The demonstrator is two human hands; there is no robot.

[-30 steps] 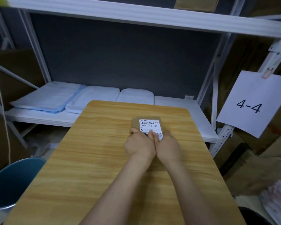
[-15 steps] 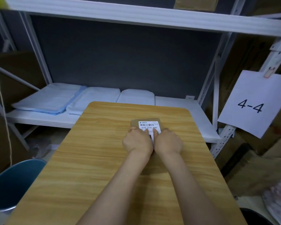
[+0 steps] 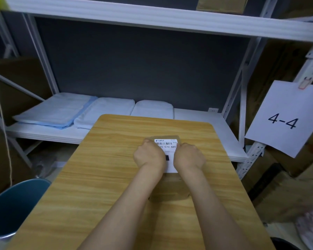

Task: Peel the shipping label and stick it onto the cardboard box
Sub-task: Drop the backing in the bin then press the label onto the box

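Note:
A flat brown cardboard box [image 3: 170, 188] lies on the wooden table [image 3: 101, 177], right of its middle. A white shipping label [image 3: 168, 147] with a barcode and printed numbers lies flat on the box's top. My left hand [image 3: 149, 156] rests knuckles-up on the label's left side, fingers curled down against it. My right hand [image 3: 189, 157] presses the same way on the label's right side. A strip of label shows between the two hands. My hands and forearms hide the rest of the label and much of the box.
Behind the table runs a white shelf [image 3: 197, 120] holding folded white and blue cloths [image 3: 61, 110]. A blue bin [image 3: 13, 204] stands at the lower left. A paper sign reading 4-4 [image 3: 282, 120] hangs on the rack at right, with cardboard boxes behind it.
My hands were pressed together over the label's near part. They have slid forward and apart to the label's sides, uncovering its middle strip.

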